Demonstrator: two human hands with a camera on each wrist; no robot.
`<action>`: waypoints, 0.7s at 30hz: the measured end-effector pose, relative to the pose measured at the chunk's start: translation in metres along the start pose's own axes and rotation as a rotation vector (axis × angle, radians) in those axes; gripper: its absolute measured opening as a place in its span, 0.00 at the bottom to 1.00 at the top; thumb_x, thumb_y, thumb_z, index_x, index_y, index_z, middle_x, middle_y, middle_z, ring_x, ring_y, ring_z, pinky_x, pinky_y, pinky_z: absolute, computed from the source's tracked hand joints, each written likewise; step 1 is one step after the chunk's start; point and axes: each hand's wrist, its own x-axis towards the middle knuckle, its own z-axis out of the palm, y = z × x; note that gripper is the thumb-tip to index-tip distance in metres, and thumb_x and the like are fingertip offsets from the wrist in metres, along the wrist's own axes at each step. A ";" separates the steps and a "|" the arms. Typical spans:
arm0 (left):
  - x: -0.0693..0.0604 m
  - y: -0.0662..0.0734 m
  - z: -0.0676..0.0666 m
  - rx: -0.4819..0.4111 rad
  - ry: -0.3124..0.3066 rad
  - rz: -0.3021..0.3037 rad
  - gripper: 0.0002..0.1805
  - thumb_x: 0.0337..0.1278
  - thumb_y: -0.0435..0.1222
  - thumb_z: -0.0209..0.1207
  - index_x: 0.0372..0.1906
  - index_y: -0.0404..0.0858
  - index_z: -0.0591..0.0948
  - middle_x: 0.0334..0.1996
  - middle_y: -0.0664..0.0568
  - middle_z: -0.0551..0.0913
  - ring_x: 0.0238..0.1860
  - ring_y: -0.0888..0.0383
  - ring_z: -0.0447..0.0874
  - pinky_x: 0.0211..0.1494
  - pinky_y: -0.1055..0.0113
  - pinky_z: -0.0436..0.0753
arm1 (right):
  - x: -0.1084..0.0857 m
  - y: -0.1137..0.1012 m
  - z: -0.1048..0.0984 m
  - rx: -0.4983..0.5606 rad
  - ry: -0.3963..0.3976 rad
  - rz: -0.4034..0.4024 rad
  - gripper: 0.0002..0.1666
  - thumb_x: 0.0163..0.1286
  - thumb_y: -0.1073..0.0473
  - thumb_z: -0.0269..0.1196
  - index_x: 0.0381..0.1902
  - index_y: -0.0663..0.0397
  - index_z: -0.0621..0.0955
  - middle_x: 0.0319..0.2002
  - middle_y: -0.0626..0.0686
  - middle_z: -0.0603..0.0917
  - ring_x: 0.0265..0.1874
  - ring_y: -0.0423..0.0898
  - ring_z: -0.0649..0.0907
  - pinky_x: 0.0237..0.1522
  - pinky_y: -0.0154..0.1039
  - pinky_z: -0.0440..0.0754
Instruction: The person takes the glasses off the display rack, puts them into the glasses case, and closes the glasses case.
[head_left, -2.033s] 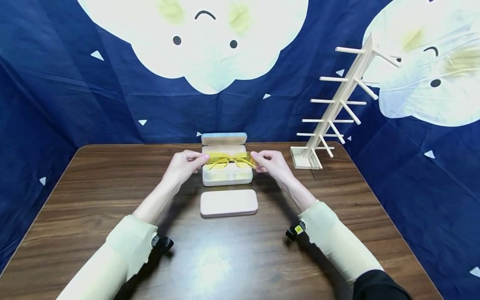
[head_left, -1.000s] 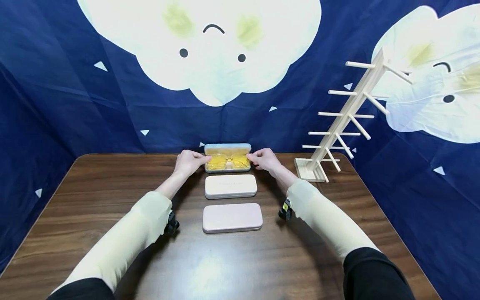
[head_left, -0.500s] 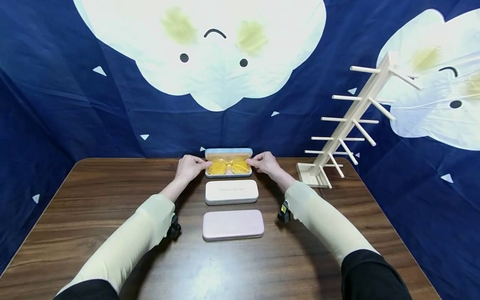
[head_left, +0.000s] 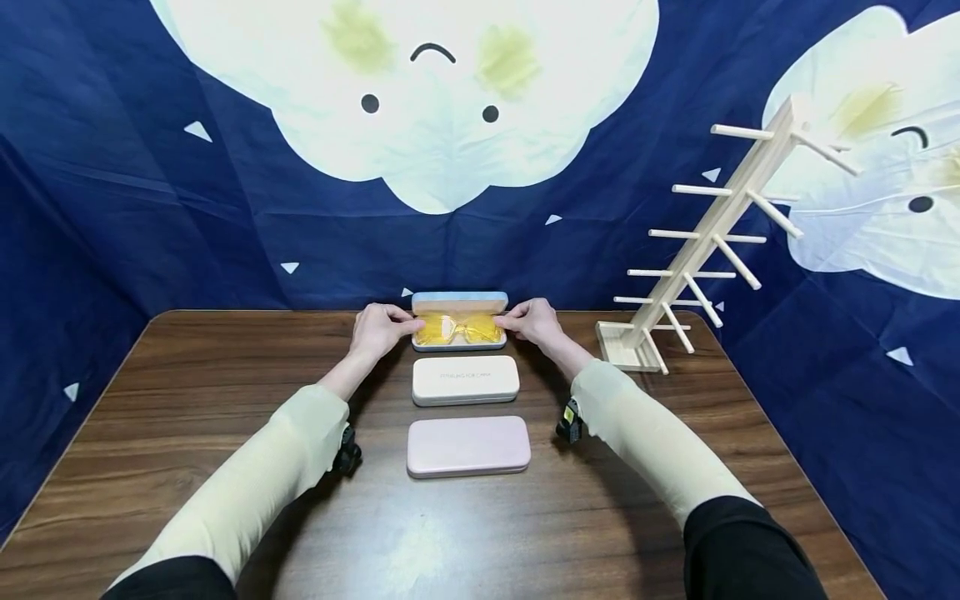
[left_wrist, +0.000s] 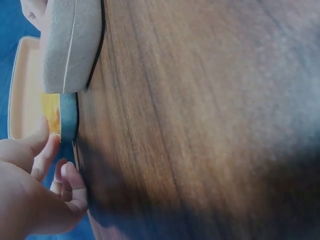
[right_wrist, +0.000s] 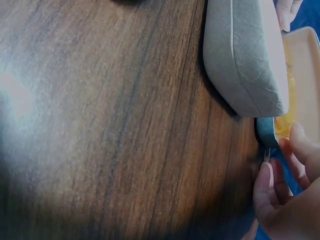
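Note:
A pair of yellow-tinted glasses point(head_left: 459, 330) lies in the open blue glasses case point(head_left: 461, 297) at the table's back edge, lenses within the tray. At its left end my left hand point(head_left: 375, 331) pinches the glasses between thumb and forefinger, over the case rim. My right hand point(head_left: 534, 322) pinches the opposite end the same way. In the left wrist view, the left thumb and forefinger meet at the yellow lens point(left_wrist: 50, 107), other fingers curled loosely below. The right wrist view shows the right thumb by the yellow glasses point(right_wrist: 287, 120); the exact contact is partly hidden.
A closed white case point(head_left: 465, 380) stands just in front of the blue one, and a closed pink case point(head_left: 468, 447) nearer me. A wooden peg rack point(head_left: 701, 237) stands at the back right. Blue cloth point(head_left: 225, 208) hangs behind the table point(head_left: 187, 400).
Both hands have lowered the yellow glasses from above the cases into the blue case. Over the last half second the hands and glasses stay nearly still; the head view has tilted slightly.

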 end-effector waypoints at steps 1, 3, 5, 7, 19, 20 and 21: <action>0.000 0.000 0.000 -0.003 -0.001 -0.001 0.19 0.57 0.48 0.73 0.43 0.37 0.91 0.49 0.43 0.91 0.58 0.42 0.83 0.65 0.50 0.79 | 0.000 0.000 -0.001 0.002 0.002 0.000 0.13 0.60 0.52 0.78 0.34 0.57 0.91 0.39 0.51 0.91 0.29 0.37 0.83 0.37 0.36 0.89; -0.001 0.001 -0.001 -0.007 -0.010 -0.007 0.19 0.57 0.48 0.73 0.44 0.37 0.91 0.50 0.42 0.90 0.58 0.42 0.83 0.65 0.50 0.79 | -0.001 0.000 -0.002 0.013 0.003 0.002 0.14 0.60 0.53 0.78 0.36 0.58 0.91 0.39 0.52 0.91 0.30 0.37 0.83 0.39 0.39 0.90; -0.001 0.001 -0.002 -0.019 -0.025 -0.008 0.19 0.58 0.48 0.73 0.45 0.36 0.90 0.50 0.41 0.90 0.57 0.42 0.82 0.64 0.50 0.79 | -0.002 -0.001 -0.005 0.038 0.004 0.005 0.14 0.61 0.54 0.78 0.37 0.59 0.90 0.37 0.51 0.90 0.30 0.39 0.84 0.41 0.41 0.91; -0.001 0.001 -0.004 -0.030 -0.046 -0.004 0.20 0.58 0.48 0.73 0.46 0.36 0.89 0.50 0.41 0.89 0.55 0.43 0.82 0.62 0.52 0.79 | -0.003 -0.001 -0.008 0.074 0.000 0.012 0.15 0.61 0.55 0.77 0.39 0.60 0.89 0.34 0.48 0.89 0.31 0.41 0.85 0.42 0.43 0.91; 0.002 0.004 -0.017 -0.171 -0.300 -0.142 0.50 0.63 0.71 0.53 0.74 0.34 0.71 0.72 0.39 0.74 0.65 0.45 0.77 0.69 0.52 0.80 | -0.002 -0.008 -0.025 0.189 -0.182 0.126 0.38 0.68 0.37 0.68 0.63 0.60 0.78 0.53 0.59 0.85 0.52 0.54 0.87 0.60 0.51 0.85; 0.003 0.004 -0.018 -0.179 -0.316 -0.152 0.51 0.64 0.72 0.50 0.74 0.34 0.70 0.73 0.39 0.73 0.66 0.44 0.77 0.69 0.51 0.80 | -0.002 -0.008 -0.025 0.182 -0.195 0.138 0.41 0.68 0.34 0.66 0.65 0.60 0.77 0.55 0.60 0.84 0.53 0.54 0.86 0.61 0.51 0.85; 0.004 0.006 -0.019 -0.189 -0.331 -0.159 0.51 0.65 0.72 0.48 0.75 0.34 0.70 0.73 0.39 0.73 0.66 0.44 0.76 0.69 0.51 0.80 | -0.002 -0.009 -0.026 0.179 -0.204 0.149 0.44 0.68 0.30 0.63 0.65 0.59 0.76 0.56 0.62 0.84 0.53 0.54 0.86 0.61 0.51 0.85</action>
